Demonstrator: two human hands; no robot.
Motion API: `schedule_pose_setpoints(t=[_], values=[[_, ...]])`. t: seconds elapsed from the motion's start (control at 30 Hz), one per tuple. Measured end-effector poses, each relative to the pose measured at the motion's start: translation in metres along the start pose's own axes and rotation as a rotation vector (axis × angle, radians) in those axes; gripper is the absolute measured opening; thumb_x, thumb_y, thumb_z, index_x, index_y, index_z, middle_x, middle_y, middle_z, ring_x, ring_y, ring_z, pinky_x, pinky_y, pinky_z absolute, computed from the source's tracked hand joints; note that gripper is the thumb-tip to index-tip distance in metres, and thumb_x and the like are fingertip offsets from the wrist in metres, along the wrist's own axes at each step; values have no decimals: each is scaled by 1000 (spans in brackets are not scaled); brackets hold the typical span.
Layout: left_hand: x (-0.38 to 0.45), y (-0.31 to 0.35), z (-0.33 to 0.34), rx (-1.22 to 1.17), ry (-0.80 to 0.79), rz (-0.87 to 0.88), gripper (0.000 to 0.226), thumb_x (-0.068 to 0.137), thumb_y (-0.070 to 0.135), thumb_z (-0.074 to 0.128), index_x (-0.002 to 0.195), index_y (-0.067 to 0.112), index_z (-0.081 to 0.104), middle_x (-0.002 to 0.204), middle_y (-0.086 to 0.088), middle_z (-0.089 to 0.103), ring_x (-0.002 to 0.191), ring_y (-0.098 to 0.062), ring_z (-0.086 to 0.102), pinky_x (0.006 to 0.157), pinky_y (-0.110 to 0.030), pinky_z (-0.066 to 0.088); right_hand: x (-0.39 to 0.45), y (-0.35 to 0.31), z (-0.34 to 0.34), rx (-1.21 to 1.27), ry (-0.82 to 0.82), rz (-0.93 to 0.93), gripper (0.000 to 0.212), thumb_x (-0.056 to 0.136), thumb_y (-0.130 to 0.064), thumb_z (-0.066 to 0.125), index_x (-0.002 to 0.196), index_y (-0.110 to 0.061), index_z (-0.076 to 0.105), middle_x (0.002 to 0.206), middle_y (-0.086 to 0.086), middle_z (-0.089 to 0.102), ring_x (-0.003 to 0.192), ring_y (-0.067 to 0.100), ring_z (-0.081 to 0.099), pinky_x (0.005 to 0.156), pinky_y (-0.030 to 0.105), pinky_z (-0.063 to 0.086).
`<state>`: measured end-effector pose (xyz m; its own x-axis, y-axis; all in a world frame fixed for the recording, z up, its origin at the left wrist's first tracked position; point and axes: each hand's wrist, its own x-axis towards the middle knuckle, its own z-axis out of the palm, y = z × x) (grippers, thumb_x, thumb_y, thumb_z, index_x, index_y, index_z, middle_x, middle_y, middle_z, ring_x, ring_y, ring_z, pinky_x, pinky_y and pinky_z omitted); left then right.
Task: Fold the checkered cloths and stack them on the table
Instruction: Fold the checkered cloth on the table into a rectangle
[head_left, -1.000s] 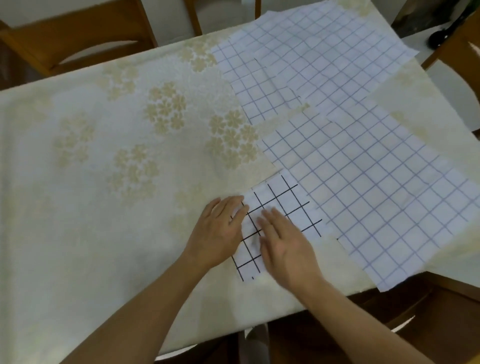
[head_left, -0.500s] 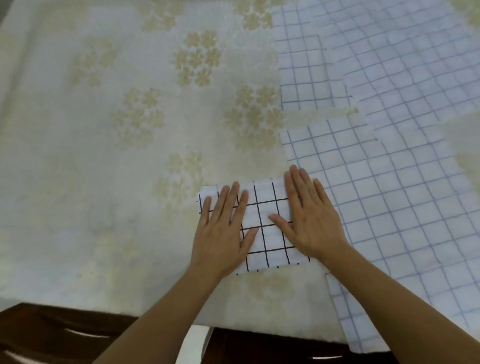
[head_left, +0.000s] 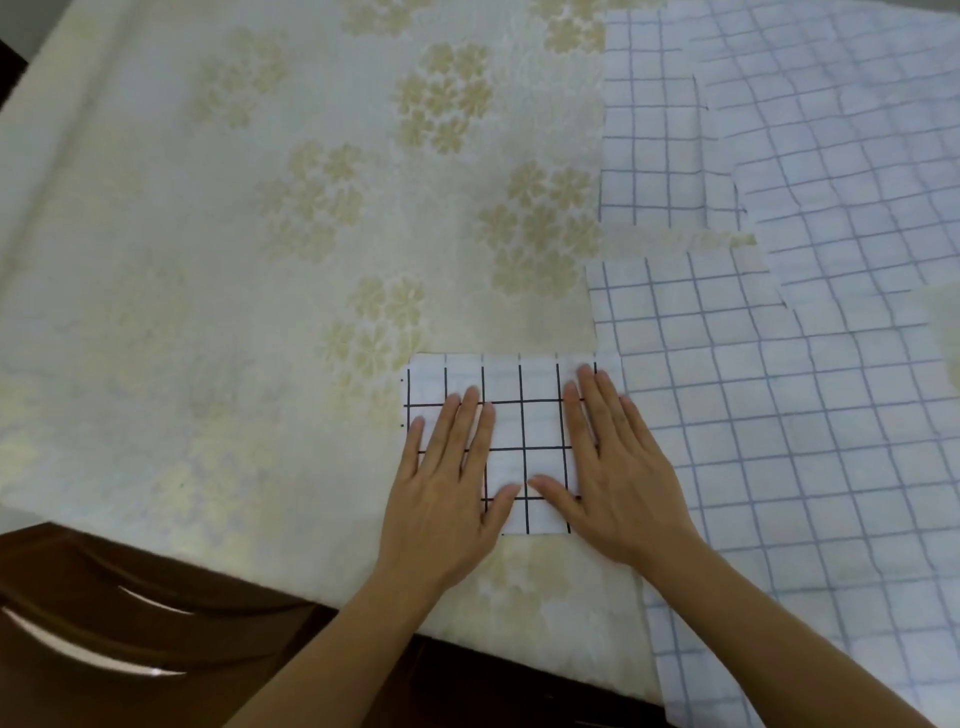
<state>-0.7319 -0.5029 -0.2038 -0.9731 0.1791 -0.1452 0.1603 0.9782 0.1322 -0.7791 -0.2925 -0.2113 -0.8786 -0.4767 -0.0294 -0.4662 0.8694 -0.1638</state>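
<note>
Both hands are laid flat, fingers straight and spread, nothing clamped: the left hand (head_left: 447, 483) is pressed on the left part of the folded checkered cloth (head_left: 524, 421), the right hand (head_left: 618, 473) on its right part, with the right palm spilling over onto the neighbouring sheet. Thumbs are pointed inward and nearly met over the near middle of the folded piece. That folded cloth, white with a bold black grid, is found near the front edge of the table, squared to that edge, resting on the cream floral tablecloth (head_left: 234, 312). Just to its right, touching or slightly overlapped, a large unfolded checkered cloth (head_left: 779, 441) with a faint blue-grey grid is spread flat and is hung over the near table edge. Farther back on the right, another unfolded cloth (head_left: 654, 150) is seen lying flat, and a third, bigger one (head_left: 841, 145) is laid partly over it and over the far corner of the near sheet. A strip of tablecloth is left showing between the far-left sheet and the near one. Dark brown wooden chair (head_left: 104, 623) is visible at near left, below the table edge. Bare forearms are seen entering from the near side.
</note>
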Motion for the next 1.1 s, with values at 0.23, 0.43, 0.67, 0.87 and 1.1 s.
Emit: schedule_pose_setpoints(t=[0.23,0.43,0.67,0.87,1.1], values=[[15,-10,-11,-46,30,-19,79,100,61,27,159,13,5,168,-5,-2,154,-19,-5,123,-51,13,5,5,-4,-44,-25,86,96,97,-73,19,158,0,4,166,21,-2,155,31,0,124,49,16],[15,-21,-3,-23,19,-14,78,101,59,24,159,9,6,167,-7,-1,154,-20,-3,123,-50,16,5,9,-2,-64,-63,98,94,97,-72,14,158,-1,0,166,19,-7,155,30,-4,125,49,13],[7,-18,-3,-29,43,-12,79,101,59,25,158,6,8,167,-9,2,154,-22,0,123,-48,17,-2,4,-4,-44,-64,99,96,97,-72,21,157,0,3,166,20,-4,155,31,-1,124,51,16],[9,-18,-5,4,6,-19,81,101,60,25,158,6,7,167,-10,-1,154,-22,-3,124,-48,15,-1,5,-5,-42,-68,101,95,98,-71,21,157,0,2,166,20,-7,155,30,-3,124,51,16],[19,-25,-36,21,-40,113,74,102,55,24,158,9,13,167,-11,6,154,-24,4,123,-53,14,-20,-4,-28,78,65,284,77,102,-51,40,159,-6,14,166,17,14,154,28,14,120,48,30]])
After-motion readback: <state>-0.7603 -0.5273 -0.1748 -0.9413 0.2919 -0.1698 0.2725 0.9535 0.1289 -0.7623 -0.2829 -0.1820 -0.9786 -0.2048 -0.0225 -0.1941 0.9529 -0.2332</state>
